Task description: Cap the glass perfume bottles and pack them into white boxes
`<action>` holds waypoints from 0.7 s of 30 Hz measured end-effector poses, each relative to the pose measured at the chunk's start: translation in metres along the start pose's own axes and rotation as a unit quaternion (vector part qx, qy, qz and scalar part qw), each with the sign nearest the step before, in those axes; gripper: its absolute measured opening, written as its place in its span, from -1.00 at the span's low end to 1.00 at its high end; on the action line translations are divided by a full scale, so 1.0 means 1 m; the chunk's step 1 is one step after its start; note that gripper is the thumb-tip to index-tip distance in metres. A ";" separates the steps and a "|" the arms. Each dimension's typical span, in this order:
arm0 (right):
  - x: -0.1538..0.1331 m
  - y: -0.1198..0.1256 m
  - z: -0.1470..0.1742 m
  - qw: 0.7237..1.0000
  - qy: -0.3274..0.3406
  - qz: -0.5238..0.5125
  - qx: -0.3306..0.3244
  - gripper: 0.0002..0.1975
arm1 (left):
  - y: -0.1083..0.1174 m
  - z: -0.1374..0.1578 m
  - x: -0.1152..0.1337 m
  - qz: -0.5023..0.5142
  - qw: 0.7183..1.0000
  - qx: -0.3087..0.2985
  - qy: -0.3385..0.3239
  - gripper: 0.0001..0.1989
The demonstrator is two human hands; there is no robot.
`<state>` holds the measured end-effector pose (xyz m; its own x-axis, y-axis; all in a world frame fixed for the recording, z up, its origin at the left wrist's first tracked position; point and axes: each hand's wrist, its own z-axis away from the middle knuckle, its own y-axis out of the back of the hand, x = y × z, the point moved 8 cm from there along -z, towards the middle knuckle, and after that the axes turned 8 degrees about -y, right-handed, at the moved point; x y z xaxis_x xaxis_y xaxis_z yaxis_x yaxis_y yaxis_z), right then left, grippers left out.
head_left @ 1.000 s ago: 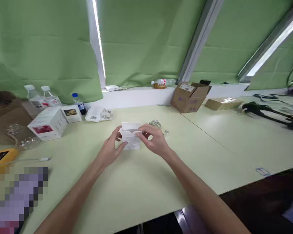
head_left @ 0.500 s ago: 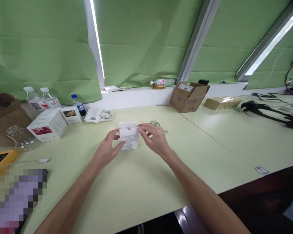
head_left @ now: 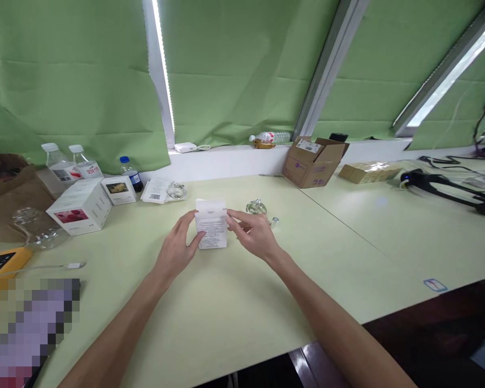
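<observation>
A small white box (head_left: 212, 230), printed face toward the wearer, is held upright at the middle of the desk (head_left: 226, 302). The left hand (head_left: 178, 248) pinches it at nine o'clock, thumb on the print; the right hand (head_left: 255, 233) has thumb and forefinger at its upper right edge – whether they grip, I cannot tell. From the box, a clear glass piece (head_left: 255, 207) lies at two o'clock, with a cardboard carton (head_left: 307, 168) farther out – and a white carton (head_left: 81, 210) at nine.

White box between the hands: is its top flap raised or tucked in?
Raised: the flap shows above the notched front of the white box.
</observation>
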<state>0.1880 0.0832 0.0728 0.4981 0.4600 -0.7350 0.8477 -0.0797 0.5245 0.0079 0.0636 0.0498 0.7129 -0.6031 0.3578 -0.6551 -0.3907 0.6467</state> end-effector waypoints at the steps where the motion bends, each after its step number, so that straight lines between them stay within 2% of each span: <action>1: 0.001 -0.001 0.000 1.000 -0.009 -0.023 -0.011 -0.65 | 0.001 0.000 -0.002 -0.005 1.000 0.003 0.004 -0.58; 6: 0.006 -0.005 -0.001 0.994 -0.060 -0.083 -0.042 -0.59 | 0.005 -0.001 -0.001 -0.014 1.000 0.017 -0.015 -0.72; 12: 0.001 -0.002 -0.003 0.996 -0.042 -0.073 -0.035 -0.65 | 0.010 -0.002 0.003 0.000 0.999 0.039 -0.037 -0.78; 17: -0.004 -0.003 -0.003 0.994 -0.030 -0.084 -0.057 -0.72 | 0.006 -0.003 -0.001 0.091 0.995 0.032 -0.004 -0.79; 21: 0.000 -0.005 -0.003 0.994 -0.046 -0.083 -0.057 -0.68 | 0.006 -0.004 -0.004 0.158 0.986 0.037 0.028 -0.76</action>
<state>0.1833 0.0864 0.0721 0.3722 0.3746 -0.8492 0.8960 0.0936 0.4340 0.0020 0.0668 0.0551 0.4824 -0.6637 0.5717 -0.8614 -0.2409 0.4472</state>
